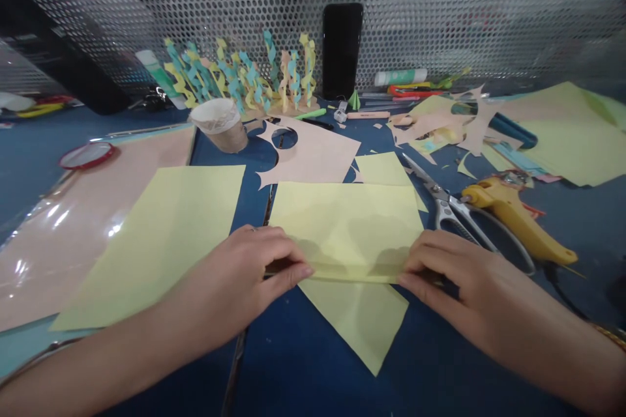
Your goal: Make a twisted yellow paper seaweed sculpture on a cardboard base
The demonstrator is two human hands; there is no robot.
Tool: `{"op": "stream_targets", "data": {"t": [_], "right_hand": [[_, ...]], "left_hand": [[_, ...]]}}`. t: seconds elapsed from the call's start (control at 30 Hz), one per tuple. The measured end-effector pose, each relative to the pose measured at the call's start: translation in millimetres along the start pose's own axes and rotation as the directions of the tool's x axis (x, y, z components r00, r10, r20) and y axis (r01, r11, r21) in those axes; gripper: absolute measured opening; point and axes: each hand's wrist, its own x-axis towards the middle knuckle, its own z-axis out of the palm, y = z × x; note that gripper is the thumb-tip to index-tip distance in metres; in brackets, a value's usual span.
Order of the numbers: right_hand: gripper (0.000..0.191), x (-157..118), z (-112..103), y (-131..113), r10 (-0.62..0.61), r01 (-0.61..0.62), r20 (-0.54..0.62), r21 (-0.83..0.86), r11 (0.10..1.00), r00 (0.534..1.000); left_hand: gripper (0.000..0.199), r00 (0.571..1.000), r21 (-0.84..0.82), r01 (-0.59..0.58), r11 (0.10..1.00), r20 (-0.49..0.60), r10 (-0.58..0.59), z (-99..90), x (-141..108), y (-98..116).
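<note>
A sheet of pale yellow paper (347, 228) lies in the middle of the blue mat (274, 365), with a narrow fold running along its near edge. My left hand (259, 267) pinches the left end of that fold between thumb and fingers. My right hand (437, 273) grips the right end the same way. Below the fold, a pointed yellow paper flap (357, 319) spreads toward me. The thumbs are mostly hidden under the fingers and the paper.
A second yellow sheet (147, 247) rests on a glossy pink sheet (78, 234) to the left. Right of my right hand are steel scissors (452, 212) and a yellow glue gun (513, 218). Behind lie pink paper offcuts (313, 156), a paper cup (220, 124), a paper sculpture (239, 75), a black phone (342, 49) and a perforated metal screen (195, 0).
</note>
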Motion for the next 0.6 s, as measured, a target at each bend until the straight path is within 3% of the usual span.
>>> {"op": "stream_targets", "data": {"t": [0.33,0.6], "right_hand": [[0.022,3.6,-4.0,-2.9,0.074,-0.074,-0.013,-0.002,0.997,0.997],[0.022,3.5,-4.3,-2.0,0.119,-0.120,0.028,0.039,0.992,0.992]], "left_hand": [[0.024,1.000,0.028,0.025,0.999,0.001,-0.025,-4.8,1.4,-0.6],[0.024,0.994,-0.008,0.080,0.997,0.074,-0.080,-11.5,6.3,-7.4]]}}
